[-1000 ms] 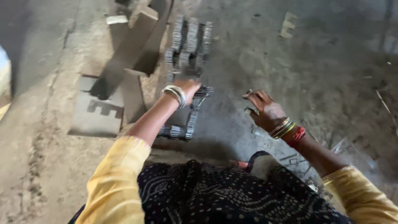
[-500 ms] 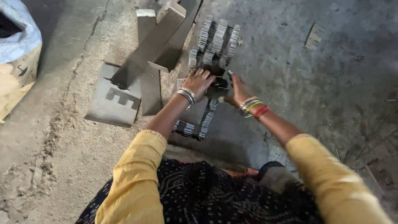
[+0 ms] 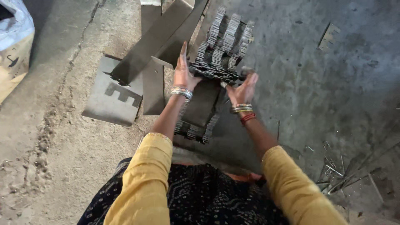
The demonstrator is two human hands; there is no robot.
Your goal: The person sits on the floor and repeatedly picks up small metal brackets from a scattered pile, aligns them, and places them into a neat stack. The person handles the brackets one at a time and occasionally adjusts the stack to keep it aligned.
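Between my two hands I hold a row of small flat stamped metal pieces [image 3: 212, 73], pressed together end to end. My left hand [image 3: 183, 71] presses on its left end and my right hand [image 3: 243, 88] on its right end, just above the concrete floor. Beyond the held row lie several more rows of the same stacked metal pieces [image 3: 227, 35]. Closer to me, under my wrists, other rows of pieces [image 3: 199, 132] lie along the edges of a dark metal sheet [image 3: 202, 104].
Cut-out sheet metal offcuts [image 3: 114, 96] and long metal strips [image 3: 162, 37] lie to the left on the floor. A white and tan sack [image 3: 14, 37] stands at the far left. Metal scraps [image 3: 337, 175] litter the floor at the lower right; one small plate [image 3: 328, 37] lies upper right.
My right hand moved left from the open floor to the stacked pieces. Both hands closed on the ends of one row and lifted it.
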